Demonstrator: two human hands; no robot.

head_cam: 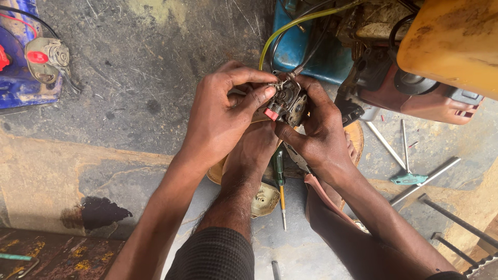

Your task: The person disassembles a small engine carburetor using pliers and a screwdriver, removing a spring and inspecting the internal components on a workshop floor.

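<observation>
A small dark metal carburettor with a red tab is held up between both hands. My left hand grips its left side, thumb and fingers pinched at its top. Around its right side and underside close the fingers of my right hand. A thin yellow-green hose runs from the part's top toward the engine behind. Below the hands my foot rests in a tan sandal on the concrete floor.
An orange and red small engine stands at the upper right, beside a blue container. A green-handled screwdriver, a teal T-handle key and metal rods lie on the floor. A blue box with wires sits upper left.
</observation>
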